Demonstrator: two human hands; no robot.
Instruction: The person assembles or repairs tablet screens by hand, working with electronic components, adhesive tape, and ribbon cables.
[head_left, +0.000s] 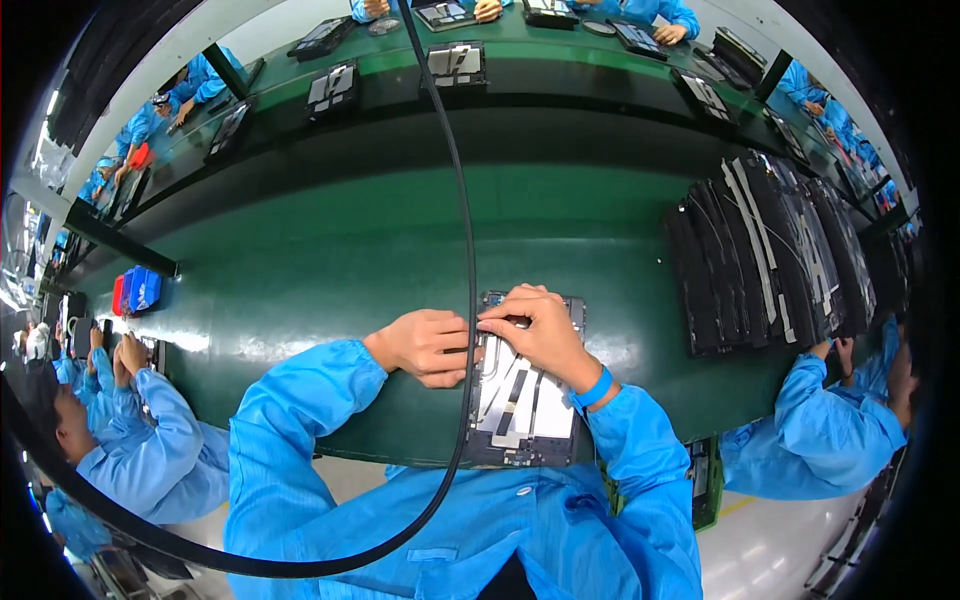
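An opened tablet (548, 412) lies on the green bench in front of me, its circuit boards, white battery panel and flat ribbon cables exposed. My left hand (428, 346) is at its upper left edge, fingers curled closed. Over the tablet's upper part, my right hand (543, 332) has thumb and index finger pressed together near the left fingertips. What either hand pinches, if anything, is too small or hidden to name. A blue band (592, 388) circles my right wrist. A black cable (466, 230) hangs across the view in front of my left fingertips.
Many black tablet housings (770, 260) stand in a row on the bench at right. Blue and red bins (138, 290) sit at far left. Beyond, a conveyor (400, 85) carries opened tablets. Co-workers in blue sit on both sides; a green crate (708, 485) is below the edge.
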